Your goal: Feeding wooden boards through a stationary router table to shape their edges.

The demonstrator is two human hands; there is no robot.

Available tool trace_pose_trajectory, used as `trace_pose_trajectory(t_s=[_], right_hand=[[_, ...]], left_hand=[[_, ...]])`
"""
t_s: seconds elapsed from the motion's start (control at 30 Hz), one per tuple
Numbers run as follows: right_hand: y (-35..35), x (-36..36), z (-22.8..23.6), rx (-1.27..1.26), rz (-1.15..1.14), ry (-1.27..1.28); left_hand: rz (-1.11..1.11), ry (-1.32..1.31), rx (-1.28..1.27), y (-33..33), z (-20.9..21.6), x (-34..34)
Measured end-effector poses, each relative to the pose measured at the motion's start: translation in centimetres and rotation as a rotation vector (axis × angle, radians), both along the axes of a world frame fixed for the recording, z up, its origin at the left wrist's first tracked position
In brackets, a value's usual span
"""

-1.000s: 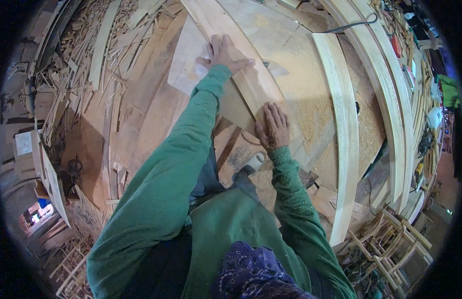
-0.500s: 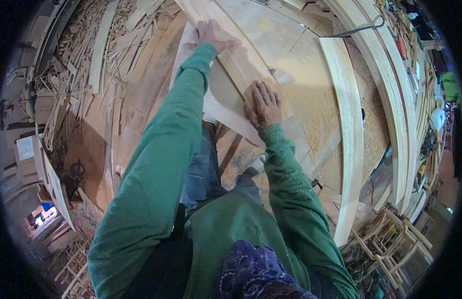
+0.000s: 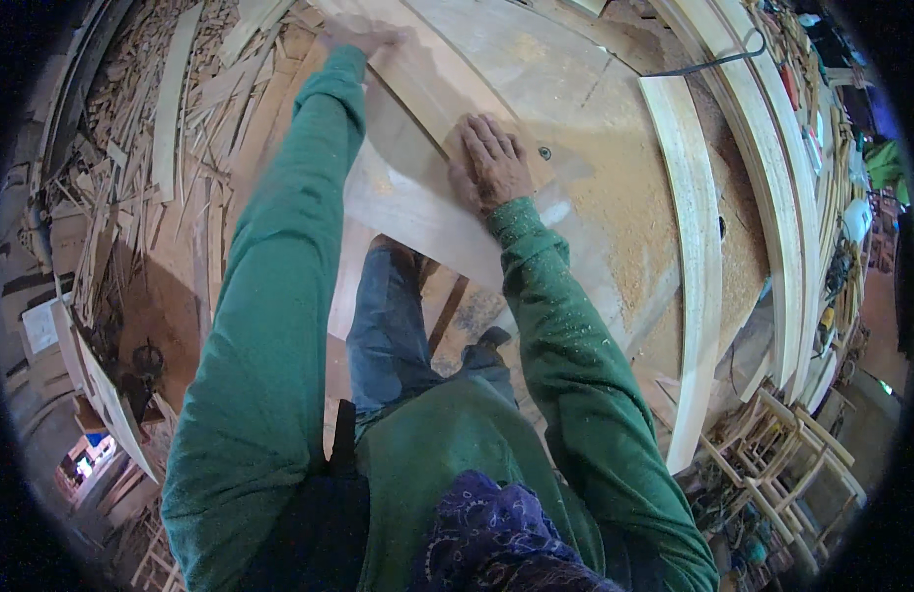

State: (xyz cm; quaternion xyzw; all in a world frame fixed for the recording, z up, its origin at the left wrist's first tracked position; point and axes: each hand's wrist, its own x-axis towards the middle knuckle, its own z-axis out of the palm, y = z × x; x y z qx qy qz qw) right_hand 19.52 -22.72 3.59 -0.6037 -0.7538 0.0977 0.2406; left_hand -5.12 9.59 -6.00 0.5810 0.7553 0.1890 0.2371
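Note:
A long pale wooden board (image 3: 432, 74) lies flat and slantwise on a dusty light worktable (image 3: 407, 212). My right hand (image 3: 494, 168) rests on the near end of this board, palm down, with fingers stretched flat. Farther off, my left hand (image 3: 370, 37) is at the board's left edge. Its thumb reaches over the wood, while motion smears the fingers. Just right of the board, a small round dark fitting (image 3: 545, 153) shows in the tabletop.
Sawdust (image 3: 629, 227) covers the table's right part, where a narrow plank (image 3: 695, 247) lies. Long curved planks (image 3: 772, 187) stretch beyond it, a dark cable (image 3: 708, 65) across them. Scrap wood (image 3: 131, 128) heaps at left. Wooden frames (image 3: 787, 464) stand at lower right.
The board and both my hands have shifted away from me and to the left. My left arm reaches out farther. My right hand stays flat on the board.

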Motion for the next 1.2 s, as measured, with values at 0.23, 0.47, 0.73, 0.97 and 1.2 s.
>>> trace_pose_trajectory(t_s=[0.23, 0.47, 0.73, 0.97, 1.2], right_hand=[[2.7, -1.3, -0.3, -0.02, 0.038, 0.016], [1.6, -3.2, 0.7, -0.057, 0.067, 0.128], [-10.0, -1.7, 9.8, -0.013, -0.268, 0.054], [-22.8, 2.7, 12.5, -0.183, -0.191, 0.299], [-34.2, 5.6, 11.1, -0.16, -0.22, 0.343]], left_hand=[[0.158, -0.673, -0.024, 5.7, -4.0, -5.6], [0.535, -1.244, 0.18, 1.4, -0.9, -4.7], [0.624, -1.685, 0.373, -11.8, 6.7, 0.7], [0.188, -2.069, 0.018, -26.1, 12.2, 6.1], [-0.395, -2.467, 0.064, -35.3, 15.1, 13.4]])
